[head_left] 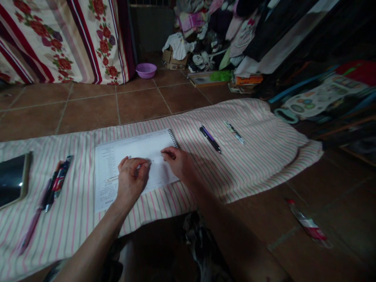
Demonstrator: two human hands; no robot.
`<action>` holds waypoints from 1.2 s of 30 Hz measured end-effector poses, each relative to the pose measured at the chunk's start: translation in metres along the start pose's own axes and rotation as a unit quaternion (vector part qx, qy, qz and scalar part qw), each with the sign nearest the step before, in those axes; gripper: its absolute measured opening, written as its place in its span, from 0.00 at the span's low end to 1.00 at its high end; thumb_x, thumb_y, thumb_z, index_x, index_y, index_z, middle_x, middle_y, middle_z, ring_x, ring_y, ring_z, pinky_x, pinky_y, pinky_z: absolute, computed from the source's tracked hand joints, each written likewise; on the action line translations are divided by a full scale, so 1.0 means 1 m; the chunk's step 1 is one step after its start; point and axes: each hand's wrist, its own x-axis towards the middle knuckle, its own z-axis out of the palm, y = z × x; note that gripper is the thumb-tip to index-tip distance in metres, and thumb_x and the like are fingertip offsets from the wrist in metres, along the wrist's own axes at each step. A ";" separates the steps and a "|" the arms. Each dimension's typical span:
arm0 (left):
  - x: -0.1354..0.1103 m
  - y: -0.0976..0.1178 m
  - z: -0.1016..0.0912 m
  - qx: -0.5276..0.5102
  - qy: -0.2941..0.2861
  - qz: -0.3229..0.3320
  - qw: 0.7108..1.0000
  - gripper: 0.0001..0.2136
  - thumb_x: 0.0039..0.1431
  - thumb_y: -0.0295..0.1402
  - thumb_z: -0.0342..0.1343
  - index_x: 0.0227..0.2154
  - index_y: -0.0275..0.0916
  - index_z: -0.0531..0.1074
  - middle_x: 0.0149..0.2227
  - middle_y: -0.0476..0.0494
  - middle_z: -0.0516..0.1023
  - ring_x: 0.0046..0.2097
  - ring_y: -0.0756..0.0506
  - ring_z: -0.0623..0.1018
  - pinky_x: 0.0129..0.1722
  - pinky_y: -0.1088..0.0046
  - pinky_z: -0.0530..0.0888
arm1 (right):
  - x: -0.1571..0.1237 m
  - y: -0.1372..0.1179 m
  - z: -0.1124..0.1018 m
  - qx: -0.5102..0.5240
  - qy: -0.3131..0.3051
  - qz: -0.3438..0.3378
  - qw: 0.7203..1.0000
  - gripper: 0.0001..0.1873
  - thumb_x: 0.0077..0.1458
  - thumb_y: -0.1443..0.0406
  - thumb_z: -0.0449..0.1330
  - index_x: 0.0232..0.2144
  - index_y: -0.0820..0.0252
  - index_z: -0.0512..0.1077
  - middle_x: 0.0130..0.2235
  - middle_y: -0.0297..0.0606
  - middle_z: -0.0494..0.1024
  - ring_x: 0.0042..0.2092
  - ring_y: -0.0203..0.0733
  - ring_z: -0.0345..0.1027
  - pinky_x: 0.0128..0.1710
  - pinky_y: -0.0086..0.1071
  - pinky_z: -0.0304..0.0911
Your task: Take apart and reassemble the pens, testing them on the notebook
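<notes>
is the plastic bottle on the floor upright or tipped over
Tipped over: the bottle lies on its side, its body stretched along the tiled floor with the red cap at one end.

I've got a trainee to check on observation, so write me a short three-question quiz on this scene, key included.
1. Multiple choice: What lies beneath both the left hand and the right hand?
a) the purple bowl
b) a spiral-bound pad
c) the dark-screened device

2. True or false: The plastic bottle stands upright on the striped cloth.

3. Fill in the blank: The pad's spiral binding is nearer the person's ____ hand.

Key:
1. b
2. False; it lies on its side on the tiled floor.
3. right
</notes>
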 end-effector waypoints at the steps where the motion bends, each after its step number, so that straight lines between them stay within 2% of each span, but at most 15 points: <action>1: 0.000 0.000 0.000 0.002 0.001 0.001 1.000 0.09 0.56 0.37 0.49 0.30 0.42 0.73 0.32 0.47 0.79 0.39 0.44 0.75 0.54 0.55 0.59 | 0.001 0.002 -0.001 -0.023 0.008 -0.016 1.000 0.05 0.50 0.68 0.57 0.31 0.59 0.73 0.30 0.35 0.77 0.31 0.36 0.72 0.35 0.30 0.65; 6: 0.000 0.000 0.000 0.008 0.002 0.014 1.000 0.08 0.56 0.36 0.49 0.30 0.41 0.73 0.32 0.47 0.79 0.39 0.44 0.75 0.54 0.55 0.59 | 0.003 0.010 -0.002 -0.115 0.042 -0.060 0.991 0.06 0.52 0.69 0.56 0.32 0.60 0.74 0.34 0.39 0.76 0.35 0.39 0.69 0.38 0.32 0.63; 10: -0.001 0.000 0.000 0.011 0.010 0.019 1.000 0.08 0.56 0.36 0.50 0.30 0.42 0.73 0.33 0.47 0.79 0.39 0.45 0.75 0.54 0.56 0.59 | 0.001 0.011 -0.002 -0.217 0.066 -0.079 0.971 0.06 0.51 0.70 0.57 0.31 0.59 0.74 0.36 0.41 0.75 0.40 0.44 0.66 0.42 0.36 0.61; 15: 0.000 0.000 0.000 0.019 0.004 0.020 1.000 0.08 0.56 0.35 0.50 0.31 0.41 0.73 0.33 0.47 0.79 0.39 0.45 0.75 0.54 0.57 0.58 | -0.002 0.010 -0.002 -0.264 0.056 -0.080 0.960 0.05 0.52 0.68 0.57 0.32 0.57 0.74 0.37 0.40 0.74 0.42 0.45 0.64 0.42 0.36 0.60; 24: -0.001 0.000 0.001 0.021 0.010 0.018 1.000 0.08 0.56 0.36 0.50 0.31 0.42 0.73 0.34 0.46 0.79 0.39 0.45 0.75 0.54 0.56 0.58 | -0.002 0.012 -0.002 -0.262 0.053 -0.097 0.959 0.09 0.51 0.68 0.58 0.37 0.59 0.73 0.40 0.42 0.74 0.43 0.46 0.64 0.44 0.38 0.59; 29: 0.000 0.001 0.000 0.029 0.008 0.020 0.999 0.08 0.56 0.35 0.50 0.31 0.42 0.73 0.34 0.46 0.79 0.40 0.45 0.75 0.55 0.57 0.58 | -0.002 0.005 0.000 -0.216 0.069 -0.149 0.962 0.09 0.54 0.68 0.56 0.37 0.58 0.74 0.39 0.40 0.75 0.43 0.44 0.65 0.47 0.37 0.59; 33: 0.000 0.000 -0.001 0.029 0.016 0.025 0.999 0.08 0.57 0.36 0.49 0.31 0.42 0.73 0.34 0.46 0.79 0.40 0.44 0.75 0.54 0.58 0.59 | -0.005 0.000 0.006 -0.157 0.027 -0.197 0.967 0.08 0.54 0.65 0.57 0.36 0.57 0.75 0.36 0.38 0.75 0.41 0.40 0.66 0.46 0.32 0.60; 36: 0.000 0.000 -0.001 0.033 0.019 0.032 0.999 0.09 0.57 0.36 0.49 0.31 0.42 0.73 0.34 0.45 0.78 0.40 0.44 0.75 0.54 0.57 0.59 | -0.007 0.000 0.010 -0.138 -0.021 -0.242 0.960 0.09 0.55 0.63 0.57 0.38 0.57 0.74 0.37 0.37 0.76 0.41 0.39 0.66 0.46 0.32 0.61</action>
